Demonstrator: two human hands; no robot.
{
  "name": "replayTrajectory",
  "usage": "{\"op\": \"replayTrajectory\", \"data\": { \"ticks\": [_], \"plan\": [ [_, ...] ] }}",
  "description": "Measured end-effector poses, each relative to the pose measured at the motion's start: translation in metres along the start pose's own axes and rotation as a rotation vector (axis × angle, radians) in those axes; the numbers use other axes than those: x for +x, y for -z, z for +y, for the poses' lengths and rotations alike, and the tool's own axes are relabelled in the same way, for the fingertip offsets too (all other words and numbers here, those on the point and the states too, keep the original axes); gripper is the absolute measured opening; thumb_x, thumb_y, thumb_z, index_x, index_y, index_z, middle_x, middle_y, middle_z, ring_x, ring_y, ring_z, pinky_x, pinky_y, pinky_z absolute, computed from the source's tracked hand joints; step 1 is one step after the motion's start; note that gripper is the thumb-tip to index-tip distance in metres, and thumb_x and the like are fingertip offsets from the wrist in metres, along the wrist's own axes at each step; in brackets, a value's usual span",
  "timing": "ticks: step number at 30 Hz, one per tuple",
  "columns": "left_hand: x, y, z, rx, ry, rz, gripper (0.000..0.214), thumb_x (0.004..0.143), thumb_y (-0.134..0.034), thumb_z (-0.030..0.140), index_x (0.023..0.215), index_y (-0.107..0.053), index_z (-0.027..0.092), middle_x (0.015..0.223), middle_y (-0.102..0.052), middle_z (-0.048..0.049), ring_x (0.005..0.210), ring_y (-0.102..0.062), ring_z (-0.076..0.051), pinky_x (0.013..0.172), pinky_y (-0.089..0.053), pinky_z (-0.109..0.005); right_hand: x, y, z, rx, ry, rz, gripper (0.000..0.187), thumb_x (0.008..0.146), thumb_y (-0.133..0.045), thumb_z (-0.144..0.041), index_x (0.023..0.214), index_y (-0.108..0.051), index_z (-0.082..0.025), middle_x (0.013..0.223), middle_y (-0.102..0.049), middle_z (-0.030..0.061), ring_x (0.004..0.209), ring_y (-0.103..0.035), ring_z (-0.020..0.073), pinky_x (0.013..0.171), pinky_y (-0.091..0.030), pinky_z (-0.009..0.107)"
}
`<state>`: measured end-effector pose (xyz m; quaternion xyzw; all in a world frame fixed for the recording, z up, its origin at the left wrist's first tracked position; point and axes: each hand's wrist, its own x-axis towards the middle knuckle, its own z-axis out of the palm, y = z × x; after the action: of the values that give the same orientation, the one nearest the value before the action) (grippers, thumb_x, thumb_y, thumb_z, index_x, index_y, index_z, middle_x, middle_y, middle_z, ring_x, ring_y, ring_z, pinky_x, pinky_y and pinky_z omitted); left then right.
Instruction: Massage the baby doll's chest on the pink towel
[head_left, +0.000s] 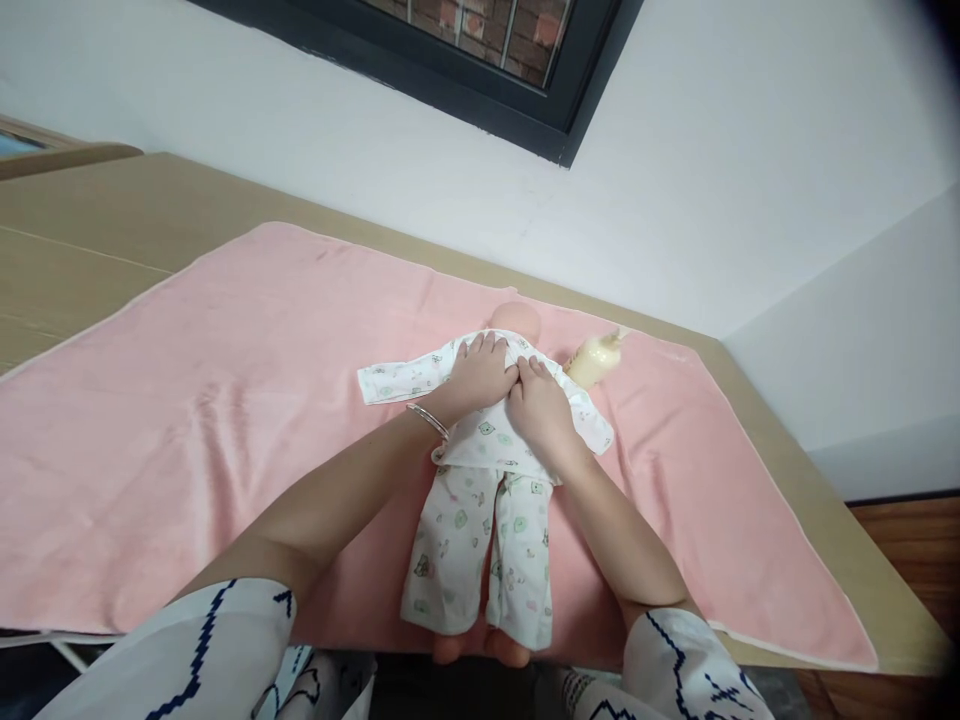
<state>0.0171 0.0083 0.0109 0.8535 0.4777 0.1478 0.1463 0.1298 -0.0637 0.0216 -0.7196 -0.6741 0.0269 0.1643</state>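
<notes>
One pale plastic baby doll point(450, 530) in white printed pyjamas lay at centre frame, under two bare hands: left hand point(484, 375), right hand point(541, 410). There was one pink terry towel point(187, 400), one tan wooden table point(90, 230), one cream feeding bottle point(596, 358) and one silver bangle point(429, 420).

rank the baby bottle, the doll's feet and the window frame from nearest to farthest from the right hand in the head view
Measured from the right hand, which rests on the doll:
1. baby bottle, just to the hand's right, lying on the pink towel.
2. doll's feet, below the hand, at the near edge of the table.
3. window frame, up on the far wall.
</notes>
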Motion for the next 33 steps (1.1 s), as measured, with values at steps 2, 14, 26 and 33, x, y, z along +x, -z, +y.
{"op": "replayTrajectory", "data": {
  "ticks": [2, 14, 26, 33],
  "plan": [
    [-0.008, 0.001, 0.009, 0.073, 0.029, 0.047, 0.058, 0.102, -0.032, 0.033, 0.150, -0.038, 0.001, 0.160, -0.037, -0.0238, 0.151, -0.031, -0.035, 0.123, -0.026, -0.050, 0.004, 0.000, 0.006, 0.046, 0.021, -0.002, 0.053, 0.097, -0.033, -0.021, 0.145, -0.051, -0.007, 0.151, -0.052, 0.0190, 0.146, -0.042, 0.0307, 0.121, -0.033, 0.047],
    [-0.012, -0.005, 0.011, 0.042, -0.039, 0.148, 0.045, 0.097, -0.040, 0.023, 0.136, -0.055, 0.008, 0.146, -0.054, -0.0209, 0.139, -0.046, -0.034, 0.115, -0.036, -0.050, 0.013, 0.001, 0.016, -0.094, 0.064, 0.034, 0.044, 0.101, -0.027, -0.023, 0.128, -0.058, -0.007, 0.126, -0.067, 0.0218, 0.121, -0.060, 0.0323, 0.103, -0.045, 0.045],
    [0.004, -0.022, -0.007, -0.137, -0.028, 0.326, 0.038, 0.096, -0.042, 0.024, 0.128, -0.062, 0.017, 0.140, -0.063, -0.0088, 0.133, -0.052, -0.024, 0.119, -0.033, -0.041, 0.031, -0.016, 0.042, 0.067, 0.084, 0.107, 0.051, 0.101, -0.034, -0.032, 0.144, -0.052, -0.010, 0.152, -0.052, 0.0179, 0.143, -0.043, 0.0306, 0.120, -0.029, 0.051],
    [0.005, -0.023, -0.008, -0.134, -0.013, 0.322, 0.039, 0.096, -0.043, 0.025, 0.130, -0.061, 0.017, 0.141, -0.062, -0.0082, 0.134, -0.051, -0.024, 0.119, -0.032, -0.040, 0.033, -0.026, 0.047, 0.088, 0.090, 0.124, 0.053, 0.101, -0.034, -0.033, 0.145, -0.052, -0.010, 0.153, -0.050, 0.0185, 0.146, -0.042, 0.0297, 0.122, -0.026, 0.053]
  ]
}}
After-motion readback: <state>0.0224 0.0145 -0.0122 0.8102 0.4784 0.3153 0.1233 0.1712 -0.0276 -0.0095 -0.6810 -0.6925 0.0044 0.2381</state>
